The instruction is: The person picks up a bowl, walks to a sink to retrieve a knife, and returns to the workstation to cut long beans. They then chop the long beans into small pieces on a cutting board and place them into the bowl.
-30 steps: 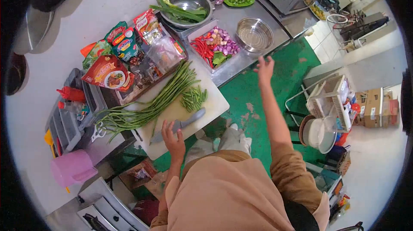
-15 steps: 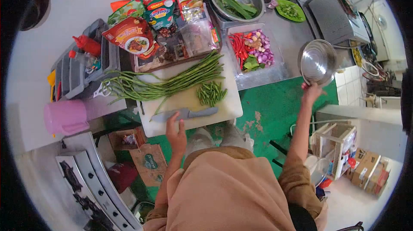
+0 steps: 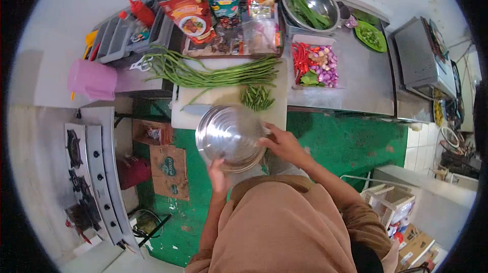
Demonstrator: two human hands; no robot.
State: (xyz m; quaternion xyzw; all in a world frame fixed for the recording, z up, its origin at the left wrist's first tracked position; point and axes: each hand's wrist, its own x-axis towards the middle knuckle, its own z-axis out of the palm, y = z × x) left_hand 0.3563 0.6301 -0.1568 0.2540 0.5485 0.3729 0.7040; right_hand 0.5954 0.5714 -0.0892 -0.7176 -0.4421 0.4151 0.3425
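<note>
A shiny steel bowl (image 3: 226, 133) is in front of my body, slightly blurred, at the near edge of the white cutting board (image 3: 182, 120). My left hand (image 3: 218, 177) is closed on its near left rim. At its right side, my right hand (image 3: 283, 145) grips the rim between thumb and fingers. The knife (image 3: 192, 109) lies on the board with its blade partly showing; the bowl hides its handle. Long green beans (image 3: 213, 75) stretch across the board. A small pile of cut green beans (image 3: 256, 98) lies just beyond the bowl.
A clear tray of chillies and shallots (image 3: 315, 64) stands right of the board. Behind are seasoning packets (image 3: 189, 21), a large metal bowl with leeks (image 3: 328, 6) and a green plate (image 3: 371, 36). A pink jug (image 3: 92, 79) and a gas stove (image 3: 89, 171) are at left.
My right hand has brought the steel bowl from the far right to in front of me. My left hand has left the knife and now holds the bowl too. The view has shifted.
</note>
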